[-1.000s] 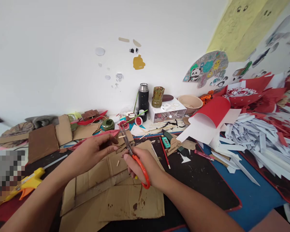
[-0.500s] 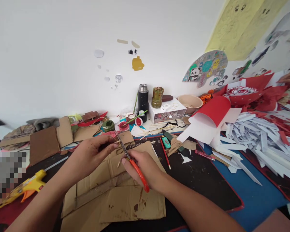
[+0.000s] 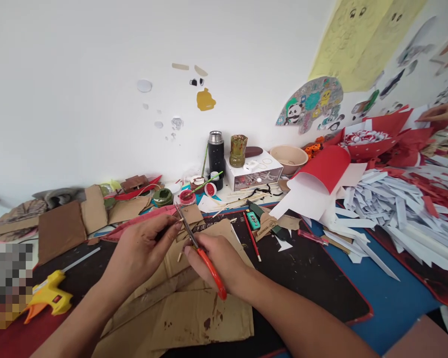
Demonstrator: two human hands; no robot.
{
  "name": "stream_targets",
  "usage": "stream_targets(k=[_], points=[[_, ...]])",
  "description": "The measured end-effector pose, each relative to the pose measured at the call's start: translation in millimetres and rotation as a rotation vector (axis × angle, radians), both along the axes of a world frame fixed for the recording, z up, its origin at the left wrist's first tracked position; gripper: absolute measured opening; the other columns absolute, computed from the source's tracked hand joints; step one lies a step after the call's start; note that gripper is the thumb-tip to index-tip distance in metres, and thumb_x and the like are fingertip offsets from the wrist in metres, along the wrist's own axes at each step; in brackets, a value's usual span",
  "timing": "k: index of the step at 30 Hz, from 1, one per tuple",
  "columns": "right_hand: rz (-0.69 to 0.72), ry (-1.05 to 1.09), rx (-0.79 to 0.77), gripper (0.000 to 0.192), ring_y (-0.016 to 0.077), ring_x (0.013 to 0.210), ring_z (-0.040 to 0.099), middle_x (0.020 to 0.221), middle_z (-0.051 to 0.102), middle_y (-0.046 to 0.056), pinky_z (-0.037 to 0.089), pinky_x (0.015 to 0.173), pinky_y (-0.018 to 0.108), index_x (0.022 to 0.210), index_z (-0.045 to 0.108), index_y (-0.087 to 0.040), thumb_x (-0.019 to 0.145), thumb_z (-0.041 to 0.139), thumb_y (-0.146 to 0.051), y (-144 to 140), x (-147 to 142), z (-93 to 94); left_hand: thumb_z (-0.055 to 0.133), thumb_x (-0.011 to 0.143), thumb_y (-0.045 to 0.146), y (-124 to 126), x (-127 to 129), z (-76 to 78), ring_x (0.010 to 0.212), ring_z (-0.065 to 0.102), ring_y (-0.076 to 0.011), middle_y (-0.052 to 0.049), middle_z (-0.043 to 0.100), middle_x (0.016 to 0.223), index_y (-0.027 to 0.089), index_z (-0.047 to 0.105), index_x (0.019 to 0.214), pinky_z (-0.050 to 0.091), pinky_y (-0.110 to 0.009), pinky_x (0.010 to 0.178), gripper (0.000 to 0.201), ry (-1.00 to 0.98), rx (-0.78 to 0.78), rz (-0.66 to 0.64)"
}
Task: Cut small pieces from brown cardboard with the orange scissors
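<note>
My right hand (image 3: 212, 261) grips orange-handled scissors (image 3: 201, 251), blades pointing up and left, closed or nearly closed. My left hand (image 3: 140, 251) pinches a thin wooden stick (image 3: 179, 219) at the blades' tip. Both hands hover over stained, flattened cardboard pieces (image 3: 194, 318) lying on a dark mat (image 3: 313, 278). A short stick offcut (image 3: 179, 256) lies on the cardboard just below the hands.
A yellow glue gun (image 3: 50, 296) lies at left. Red pencil (image 3: 252, 236), paint pots (image 3: 186, 195), black flask (image 3: 215, 151), white box (image 3: 254, 171) and bowl (image 3: 288, 156) stand behind. White paper strips (image 3: 392, 214) and red paper (image 3: 326, 166) fill the right; another person's hand (image 3: 442, 113) is far right.
The scissor blades have closed on the stick held by my left hand. Both hands shifted slightly left and down; the view panned a little.
</note>
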State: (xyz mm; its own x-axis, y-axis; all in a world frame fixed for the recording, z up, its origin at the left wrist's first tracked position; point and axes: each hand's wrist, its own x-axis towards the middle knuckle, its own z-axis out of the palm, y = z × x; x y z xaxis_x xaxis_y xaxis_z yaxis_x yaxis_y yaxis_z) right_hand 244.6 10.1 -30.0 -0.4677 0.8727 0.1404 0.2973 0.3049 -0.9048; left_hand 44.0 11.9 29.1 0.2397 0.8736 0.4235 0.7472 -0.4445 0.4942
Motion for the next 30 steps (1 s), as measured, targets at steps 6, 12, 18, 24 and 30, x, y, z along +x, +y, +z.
stream_targets(k=[6,12,18,24,30], points=[[-0.001,-0.038,-0.003,0.020,0.0146,0.060,0.048,0.067,0.058,-0.002,0.035,0.060,0.028,0.084,0.064,-0.022,0.101,0.059,-0.030,0.9,3.5,6.7,0.055,0.104,0.048,-0.2,-2.7,0.9,0.058,0.066,-0.0176,0.002,0.076,0.072,0.026,0.073,0.085,0.046,-0.029,0.059,0.034,0.059,0.008,0.041],[-0.071,-0.065,0.005,0.017,0.0148,0.062,0.050,0.067,0.058,-0.002,0.034,0.061,0.028,0.079,0.061,-0.022,0.096,0.061,-0.021,1.9,-0.9,-3.4,0.055,0.103,0.049,-0.7,-3.9,-4.2,0.061,0.071,-0.0199,0.000,0.080,0.075,0.027,0.075,0.085,0.048,-0.029,0.059,0.035,0.072,0.016,0.070],[-0.046,-0.038,0.010,0.017,0.0140,0.061,0.050,0.068,0.058,-0.002,0.034,0.060,0.027,0.083,0.065,-0.020,0.099,0.060,-0.025,4.0,-1.4,-4.8,0.056,0.102,0.050,0.0,-6.3,-4.5,0.072,0.078,-0.0251,-0.005,0.084,0.085,0.025,0.079,0.097,0.053,-0.031,0.063,0.034,0.131,0.112,0.157],[0.004,-0.030,0.029,0.016,0.0151,0.064,0.056,0.073,0.065,-0.001,0.038,0.063,0.026,0.102,0.076,-0.019,0.100,0.067,-0.032,4.4,3.5,0.1,0.055,0.101,0.044,1.4,-2.5,-6.9,0.073,0.079,-0.0265,-0.007,0.086,0.088,0.025,0.076,0.096,0.057,-0.031,0.066,0.029,0.137,0.093,0.137],[0.011,-0.066,0.050,0.022,0.0179,0.066,0.059,0.075,0.069,0.000,0.040,0.064,0.027,0.113,0.078,-0.021,0.099,0.073,-0.037,3.0,4.1,1.5,0.052,0.101,0.039,-2.7,2.3,-3.0,0.055,0.071,-0.0219,0.000,0.077,0.068,0.026,0.071,0.091,0.053,-0.029,0.057,0.025,0.087,0.081,0.117]])
